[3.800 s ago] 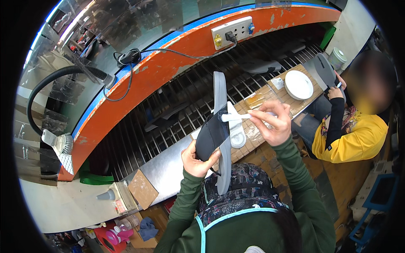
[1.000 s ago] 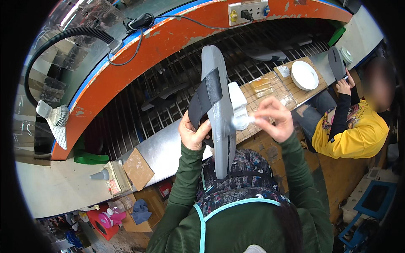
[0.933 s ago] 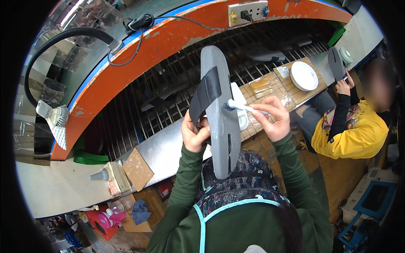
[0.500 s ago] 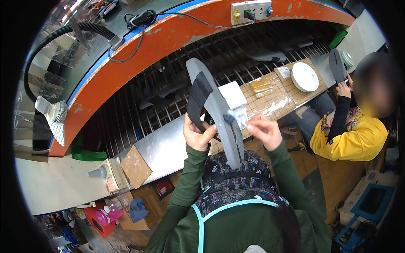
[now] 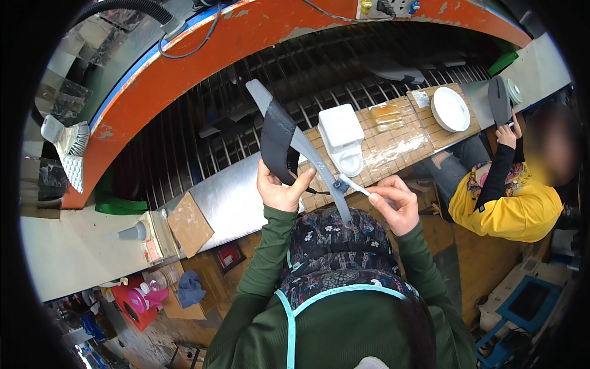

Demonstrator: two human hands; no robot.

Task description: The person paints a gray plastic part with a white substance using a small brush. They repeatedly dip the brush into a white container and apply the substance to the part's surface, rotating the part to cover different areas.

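A grey sandal (image 5: 314,157) with a wide black strap (image 5: 276,134) is held up over my lap, tilted so its sole shows nearly edge-on. My left hand (image 5: 280,190) is closed around the strap side of it. In my right hand (image 5: 396,204) a slim white-handled brush (image 5: 355,185) is pinched between the fingers. Its dark head meets the sandal near the lower end. Just beyond the brush stands a white plastic container (image 5: 340,125) with a small round cup at its front.
A conveyor of metal rods (image 5: 239,101) carrying more sandals runs behind an orange-edged bench (image 5: 153,80). On the board (image 5: 399,147) are a yellowish block (image 5: 388,117) and a white bowl (image 5: 450,109). To the right, a person in yellow (image 5: 510,209) holds another sandal (image 5: 499,98).
The sandal has turned more edge-on and its upper end has shifted left. My right hand has moved slightly right and down, and the brush now touches nearer the sandal's lower end. The view has shifted.
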